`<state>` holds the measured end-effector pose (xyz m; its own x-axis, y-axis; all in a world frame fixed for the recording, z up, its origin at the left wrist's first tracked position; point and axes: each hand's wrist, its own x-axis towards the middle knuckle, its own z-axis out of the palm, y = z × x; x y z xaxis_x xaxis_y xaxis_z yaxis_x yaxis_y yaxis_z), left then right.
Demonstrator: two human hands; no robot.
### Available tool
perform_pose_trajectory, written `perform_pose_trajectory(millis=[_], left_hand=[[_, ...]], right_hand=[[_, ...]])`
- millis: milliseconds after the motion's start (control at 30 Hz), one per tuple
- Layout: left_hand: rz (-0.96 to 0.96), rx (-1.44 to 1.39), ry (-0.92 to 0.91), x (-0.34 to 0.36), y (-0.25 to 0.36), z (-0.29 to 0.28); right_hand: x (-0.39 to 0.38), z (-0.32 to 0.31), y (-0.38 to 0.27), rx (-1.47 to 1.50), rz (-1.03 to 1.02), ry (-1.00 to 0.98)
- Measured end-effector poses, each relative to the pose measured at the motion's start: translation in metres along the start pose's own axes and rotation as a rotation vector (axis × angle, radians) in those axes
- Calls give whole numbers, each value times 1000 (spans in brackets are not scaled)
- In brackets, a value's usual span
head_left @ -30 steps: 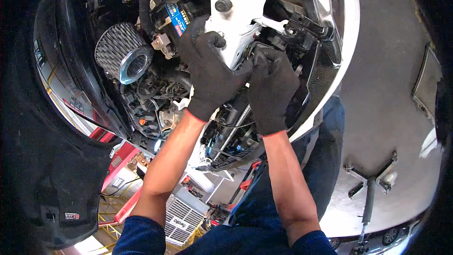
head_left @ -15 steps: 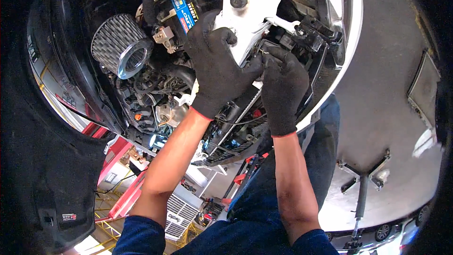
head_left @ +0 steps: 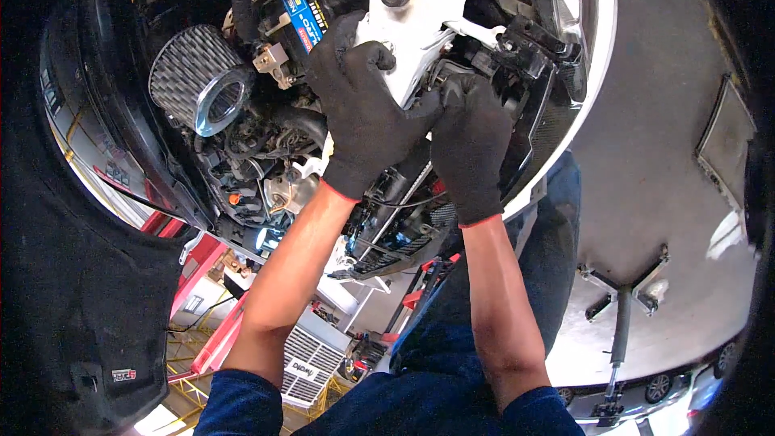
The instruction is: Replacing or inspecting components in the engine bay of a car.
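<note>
Both my hands wear black gloves with red cuffs and work over an open car engine bay. My left hand lies along the left edge of a white metal body panel, its fingers curled over that edge. Its thumb stretches across toward my other hand. Just right of the panel's lower end, my right hand is closed, fingertips pressed down among dark parts. Whatever those fingertips hold is hidden. A black latch-like part sits beyond the right hand.
Left of my hands are a grey cone air filter with a chrome ring and a battery with a blue label. The white bumper edge curves along the right. A floor stand with forked arms is at the lower right.
The view has shifted slightly, so the engine bay sits a little farther left. My right hand has turned a little at the wrist, staying at the same spot. My left hand keeps its hold.
</note>
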<state>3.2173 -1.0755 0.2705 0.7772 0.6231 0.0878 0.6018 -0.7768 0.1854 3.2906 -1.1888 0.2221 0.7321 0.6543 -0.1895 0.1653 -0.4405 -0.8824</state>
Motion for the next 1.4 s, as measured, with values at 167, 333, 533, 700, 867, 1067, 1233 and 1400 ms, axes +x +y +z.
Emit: perform_pose_trajectory(millis=[167, 333, 533, 700, 867, 1067, 1233, 1400], left_hand=[[14, -33, 30, 2, 2, 2], [17, -35, 39, 0, 0, 1], [20, -41, 25, 1, 1, 1], [7, -51, 41, -2, 0, 3], [-49, -83, 4, -1, 2, 2], [-14, -30, 20, 1, 3, 1], [-28, -80, -2, -2, 0, 2], [42, 20, 38, 3, 7, 0]], right_hand=[[3, 7, 1, -66, 61, -1], [5, -2, -2, 52, 95, 22], [-7, -10, 1, 390, 301, -26], [-3, -2, 2, 153, 13, 73], [-1, -4, 4, -153, -3, -97], [1, -10, 11, -85, 7, -173], [-2, -16, -1, 246, 152, -84], [-1, -4, 3, 25, 12, -4]])
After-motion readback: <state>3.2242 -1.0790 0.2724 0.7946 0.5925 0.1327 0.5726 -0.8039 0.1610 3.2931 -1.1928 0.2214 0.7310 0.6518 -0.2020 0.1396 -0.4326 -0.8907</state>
